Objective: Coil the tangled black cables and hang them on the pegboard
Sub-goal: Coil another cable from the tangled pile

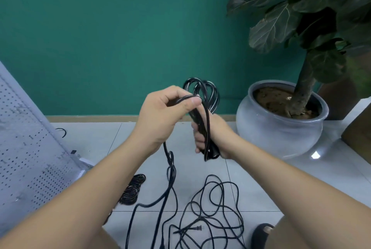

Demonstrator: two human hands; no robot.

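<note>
Leaning at a tilt far to the left of the fingers, a grey pegboard (30, 158) has its foot on the tiled floor (90, 148). Below and left of the left hand, small wound bundles (133, 188) of black cord lie on the tiles just beside the board's lower edge. The left hand (160, 116) is raised at the centre, thumb and forefinger pinching one strand of the black cable (170, 168), which drops from under that hand to the floor. Just to its right and a little lower, the right hand (214, 138) has its fingers (197, 140) curled round the coil (202, 96), whose loops rise above both hands. Beneath the right hand, tangled cables (212, 208) sprawl on the floor, a plug (195, 228) among them. Right of the fingers stands a grey pot (281, 128) holding a broad-leaved plant (301, 17). Below it, a toe shows in a black sandal (261, 232).
</note>
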